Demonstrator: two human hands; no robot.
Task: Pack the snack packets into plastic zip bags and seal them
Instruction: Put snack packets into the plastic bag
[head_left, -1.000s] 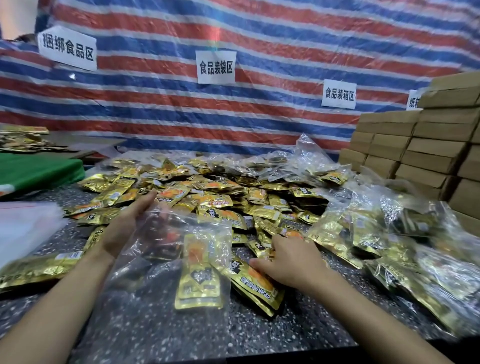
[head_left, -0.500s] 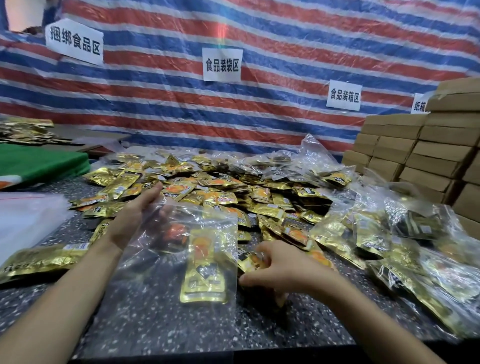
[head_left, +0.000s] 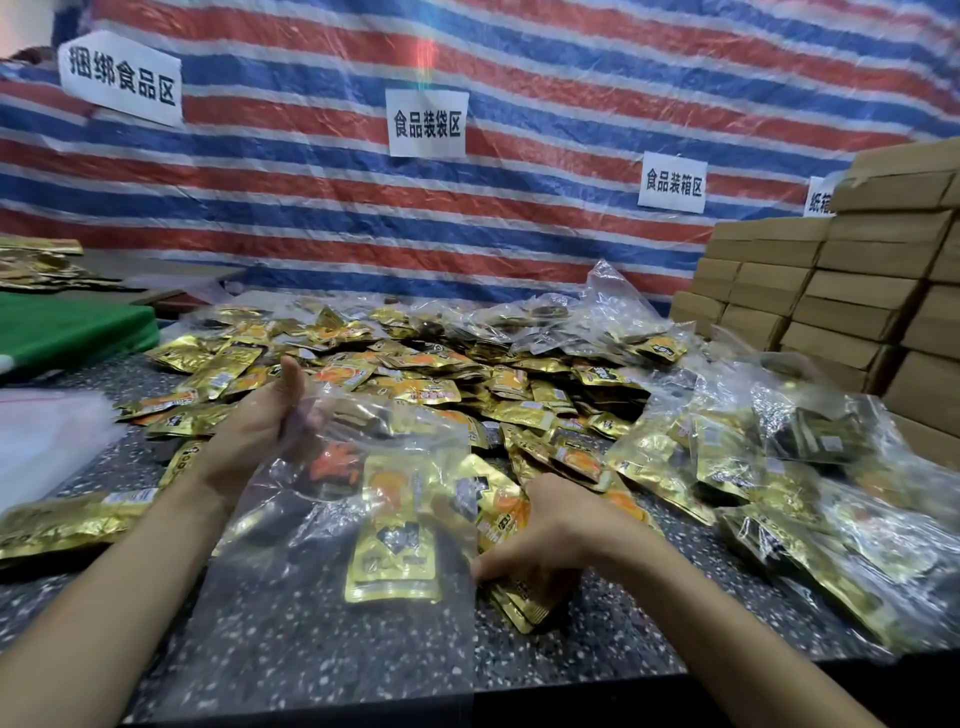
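The left hand (head_left: 260, 431) is gripping the far left corner of a clear zip bag (head_left: 322, 597), its fingers (head_left: 291, 415) curling into the plastic with the thumb pointing up. The bag's far end is being held up, while its near end is lying flat on the speckled counter (head_left: 597, 649). One gold snack packet (head_left: 395, 545) is sitting inside the bag, near its middle. Just right of the bag, the right hand (head_left: 545, 540) is clenching its fingers round a small bunch of packets (head_left: 519, 603), which is pressing against the bag's right edge. Beyond the bag, a loose heap of packets (head_left: 415, 374) is spreading over the counter. Farther right of the bag, filled bags (head_left: 779, 467) are lying piled, with cardboard boxes (head_left: 857, 291) stacked behind them. A striped tarp (head_left: 519, 208) is hanging behind it all.
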